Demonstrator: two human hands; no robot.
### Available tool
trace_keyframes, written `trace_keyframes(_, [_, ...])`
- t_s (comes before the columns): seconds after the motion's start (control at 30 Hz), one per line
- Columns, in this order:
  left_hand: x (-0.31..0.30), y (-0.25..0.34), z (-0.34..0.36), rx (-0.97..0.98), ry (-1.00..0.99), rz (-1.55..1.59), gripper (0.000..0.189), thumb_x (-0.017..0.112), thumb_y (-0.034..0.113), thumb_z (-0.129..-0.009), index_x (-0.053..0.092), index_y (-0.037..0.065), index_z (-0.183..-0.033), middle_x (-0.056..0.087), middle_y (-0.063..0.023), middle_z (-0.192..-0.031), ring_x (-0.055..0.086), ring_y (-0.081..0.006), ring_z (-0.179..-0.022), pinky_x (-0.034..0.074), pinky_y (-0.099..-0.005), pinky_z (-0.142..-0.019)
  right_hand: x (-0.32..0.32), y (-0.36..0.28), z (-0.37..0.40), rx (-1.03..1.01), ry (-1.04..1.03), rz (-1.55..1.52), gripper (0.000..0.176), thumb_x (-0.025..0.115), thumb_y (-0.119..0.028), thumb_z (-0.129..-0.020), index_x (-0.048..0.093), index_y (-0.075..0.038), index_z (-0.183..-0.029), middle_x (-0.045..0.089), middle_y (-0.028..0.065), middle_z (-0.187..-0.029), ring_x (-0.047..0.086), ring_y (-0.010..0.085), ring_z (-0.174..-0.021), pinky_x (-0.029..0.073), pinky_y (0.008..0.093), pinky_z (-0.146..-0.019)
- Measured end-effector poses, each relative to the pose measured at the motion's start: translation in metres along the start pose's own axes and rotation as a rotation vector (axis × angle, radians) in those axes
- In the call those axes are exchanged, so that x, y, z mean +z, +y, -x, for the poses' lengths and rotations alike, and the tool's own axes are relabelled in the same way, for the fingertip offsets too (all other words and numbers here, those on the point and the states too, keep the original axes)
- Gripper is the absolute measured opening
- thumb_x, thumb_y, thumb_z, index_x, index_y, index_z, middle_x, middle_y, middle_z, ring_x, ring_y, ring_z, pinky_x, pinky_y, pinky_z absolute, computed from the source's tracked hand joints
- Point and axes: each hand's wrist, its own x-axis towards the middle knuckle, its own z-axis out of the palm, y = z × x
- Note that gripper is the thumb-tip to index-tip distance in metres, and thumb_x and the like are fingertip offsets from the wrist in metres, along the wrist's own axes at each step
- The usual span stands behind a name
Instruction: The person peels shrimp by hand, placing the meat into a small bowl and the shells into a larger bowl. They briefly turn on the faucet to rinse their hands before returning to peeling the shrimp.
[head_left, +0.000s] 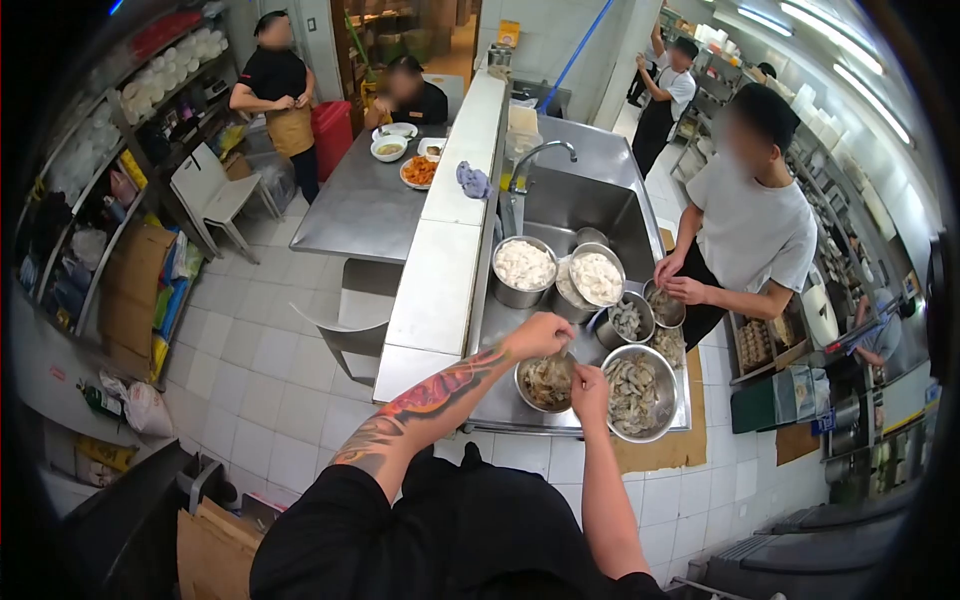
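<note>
My left hand (540,337), at the end of a tattooed forearm, has its fingers pinched together over a steel bowl (519,392) of brownish shrimp shells (548,381). My right hand (590,390) is closed at the right rim of that bowl, fingertips pointing toward the left hand. Whatever lies between the fingers is too small to make out. Just right stands a larger steel bowl (668,425) of grey unpeeled shrimp (634,388). Behind it, a tilted steel pot (604,333) contains grey shrimp.
Pots of pale pieces (525,265) stand before the sink (585,205) and faucet (545,150). Across the counter corner, a co-worker (752,215) holds both hands over a small bowl (664,303). A white-tiled ledge (440,270) borders the left side. More people are farther back.
</note>
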Motion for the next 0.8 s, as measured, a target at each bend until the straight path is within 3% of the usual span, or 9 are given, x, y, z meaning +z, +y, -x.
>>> trace_keyframes(0.07, [0.009, -0.010, 0.002, 0.127, 0.017, -0.256, 0.027, 0.072, 0.018, -0.081, 0.074, 0.004, -0.104, 0.074, -0.0132, -0.086, 0.071, -0.0236, -0.078, 0.054, -0.0347, -0.073, -0.013, -0.019, -0.007, 0.183, 0.181, -0.304, 0.023, 0.064, -0.016, -0.094, 0.073, 0.000, -0.108, 0.070, 0.0158, -0.087, 0.067, 0.0240, -0.075, 0.052, 0.0325, -0.071])
trace_keyframes(0.17, [0.010, 0.005, 0.006, 0.022, 0.049, -0.097, 0.026, 0.073, 0.019, -0.080, 0.073, 0.000, -0.097, 0.073, -0.0159, -0.085, 0.072, -0.0261, -0.079, 0.055, -0.0365, -0.072, -0.033, -0.047, -0.019, 0.275, 0.066, -0.527, 0.023, 0.064, -0.014, -0.094, 0.072, 0.000, -0.110, 0.072, 0.0169, -0.085, 0.068, 0.0211, -0.073, 0.053, 0.0321, -0.071])
trace_keyframes(0.3, [0.008, 0.011, 0.005, -0.031, 0.019, -0.029, 0.024, 0.074, 0.019, -0.079, 0.072, -0.002, -0.091, 0.073, -0.0166, -0.083, 0.072, -0.0255, -0.076, 0.055, -0.0360, -0.070, -0.034, -0.062, -0.029, 0.182, 0.051, -0.437, 0.024, 0.065, -0.015, -0.093, 0.072, 0.001, -0.110, 0.073, 0.0181, -0.081, 0.070, 0.0204, -0.069, 0.054, 0.0326, -0.069])
trace_keyframes(0.53, [0.009, 0.008, 0.008, 0.066, -0.017, 0.030, 0.016, 0.074, 0.010, -0.076, 0.073, -0.003, -0.086, 0.073, -0.0158, -0.076, 0.072, -0.0221, -0.068, 0.056, -0.0336, -0.064, -0.022, -0.051, -0.031, 0.179, 0.062, -0.316, 0.021, 0.067, -0.016, -0.091, 0.073, 0.001, -0.101, 0.073, 0.0192, -0.080, 0.072, 0.0218, -0.069, 0.056, 0.0368, -0.068])
trace_keyframes(0.63, [0.005, 0.014, 0.009, 0.095, -0.072, -0.006, 0.020, 0.075, 0.014, -0.078, 0.073, -0.002, -0.091, 0.074, -0.0151, -0.079, 0.072, -0.0202, -0.070, 0.055, -0.0327, -0.066, -0.016, -0.036, -0.027, 0.288, 0.013, -0.455, 0.022, 0.067, -0.014, -0.091, 0.071, 0.005, -0.101, 0.074, 0.0169, -0.080, 0.071, 0.0194, -0.068, 0.057, 0.0345, -0.066])
trace_keyframes(0.7, [0.006, 0.018, 0.010, 0.088, -0.120, -0.021, 0.024, 0.075, 0.017, -0.080, 0.073, -0.002, -0.095, 0.074, -0.0145, -0.081, 0.072, -0.0187, -0.072, 0.055, -0.0318, -0.066, -0.015, -0.033, -0.023, 0.484, 0.008, -0.942, 0.023, 0.066, -0.012, -0.093, 0.069, 0.009, -0.102, 0.074, 0.0129, -0.083, 0.070, 0.0163, -0.068, 0.056, 0.0283, -0.064])
trace_keyframes(0.8, [0.013, 0.018, 0.009, 0.083, -0.061, -0.004, 0.025, 0.076, 0.017, -0.081, 0.072, -0.003, -0.096, 0.074, -0.0149, -0.082, 0.071, -0.0194, -0.070, 0.055, -0.0323, -0.066, -0.011, -0.033, -0.017, 0.563, 0.122, -1.101, 0.023, 0.065, -0.011, -0.095, 0.067, 0.011, -0.103, 0.072, 0.0102, -0.086, 0.069, 0.0143, -0.070, 0.055, 0.0233, -0.065])
